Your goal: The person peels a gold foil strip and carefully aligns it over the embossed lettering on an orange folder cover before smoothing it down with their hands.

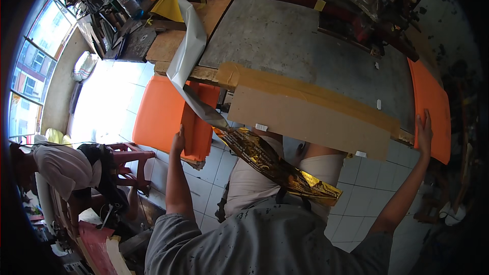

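Grey tee (270, 239)'s worn between left hand (179, 138) (grip unclear) and open right hand (424, 131); orange sheets (433, 91) touched by each, probably for steadiness

Worn on the person's head, the fisheye camera looks steeply down — close above the grey short-sleeved shirt (265, 239) at the lower edge — taking in both the bare left hand (178, 138) and bare right hand (424, 130), with the broad grey-topped surface (300, 35) reaching toward the upper edge.
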The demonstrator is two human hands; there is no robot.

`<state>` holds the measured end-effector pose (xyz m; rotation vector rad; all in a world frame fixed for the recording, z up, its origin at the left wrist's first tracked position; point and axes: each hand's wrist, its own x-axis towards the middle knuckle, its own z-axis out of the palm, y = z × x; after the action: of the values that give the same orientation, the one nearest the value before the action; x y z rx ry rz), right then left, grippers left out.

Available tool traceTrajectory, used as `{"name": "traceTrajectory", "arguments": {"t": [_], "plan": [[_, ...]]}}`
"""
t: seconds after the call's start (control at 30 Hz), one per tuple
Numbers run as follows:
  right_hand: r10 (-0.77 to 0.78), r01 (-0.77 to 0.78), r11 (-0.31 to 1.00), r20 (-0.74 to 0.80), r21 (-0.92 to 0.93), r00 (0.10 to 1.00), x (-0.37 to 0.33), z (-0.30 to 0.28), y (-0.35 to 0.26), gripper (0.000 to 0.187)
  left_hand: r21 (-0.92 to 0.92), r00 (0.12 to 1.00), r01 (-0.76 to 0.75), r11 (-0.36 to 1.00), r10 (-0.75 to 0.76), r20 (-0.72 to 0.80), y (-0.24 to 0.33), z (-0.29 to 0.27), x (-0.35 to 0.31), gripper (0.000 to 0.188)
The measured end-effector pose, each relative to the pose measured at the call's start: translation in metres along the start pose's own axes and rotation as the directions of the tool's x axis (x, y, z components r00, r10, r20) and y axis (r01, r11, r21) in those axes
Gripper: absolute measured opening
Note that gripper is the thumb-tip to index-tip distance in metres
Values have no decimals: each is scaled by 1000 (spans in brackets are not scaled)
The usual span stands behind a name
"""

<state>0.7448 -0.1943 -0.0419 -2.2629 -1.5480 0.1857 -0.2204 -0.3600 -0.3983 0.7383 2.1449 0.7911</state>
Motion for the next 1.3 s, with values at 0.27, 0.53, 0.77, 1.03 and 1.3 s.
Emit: {"name": "traceTrajectory", "arguments": {"t": [0.27,0.53,0.77,1.03,1.3], "plan": [[-12,11,998,-23,-57,1000,-4,-6,0,83,-30,955,-272,962,266,-131,-2,12,-22,59],[-56,51,990,-36,-128,998,-3,4,-12,73,124,891,-330,936,352,-287,7,10,-27,57],[-498,518,855,-216,42,840,-118,13,-173,50,340,771,-398,852,511,-379,77,-28,-72,45],[-966,780,200,-13,593,258,-290,130,-346,56,-82,880,-389,917,344,-329,98,-28,-102,47],[-906,772,329,-48,545,420,-332,141,-363,49,-439,859,-471,765,285,-425,159,-57,-212,43]]}}
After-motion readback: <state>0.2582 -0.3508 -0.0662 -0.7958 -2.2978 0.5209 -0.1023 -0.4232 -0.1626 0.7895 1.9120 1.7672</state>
